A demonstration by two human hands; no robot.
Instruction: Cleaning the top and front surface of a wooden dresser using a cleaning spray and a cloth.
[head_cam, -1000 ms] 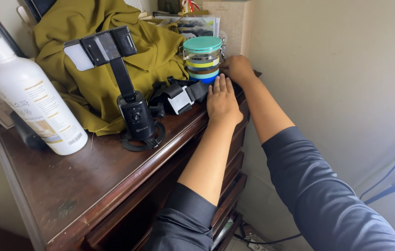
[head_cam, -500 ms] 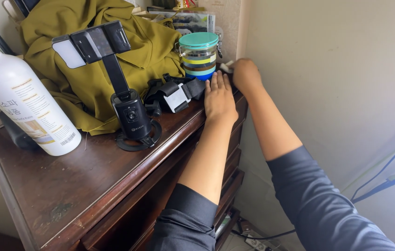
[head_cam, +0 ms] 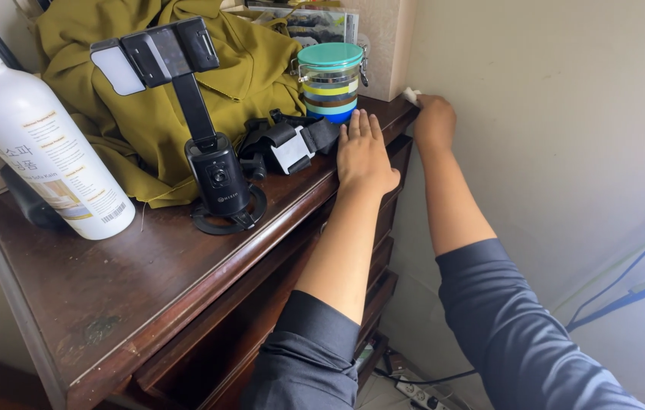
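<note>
Two hands on dark wooden dresser (head_cam: 148,266), beige corner wall (head_cam: 550,114)

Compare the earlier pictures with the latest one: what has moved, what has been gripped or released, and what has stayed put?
The right hand has slid from beside the striped jar out past the back corner of the dresser top toward the wall, closed on a small white scrap. The left hand stays flat at the dresser edge. Jar, phone stand, black strap, white bottle and olive cloth are unmoved.
</note>
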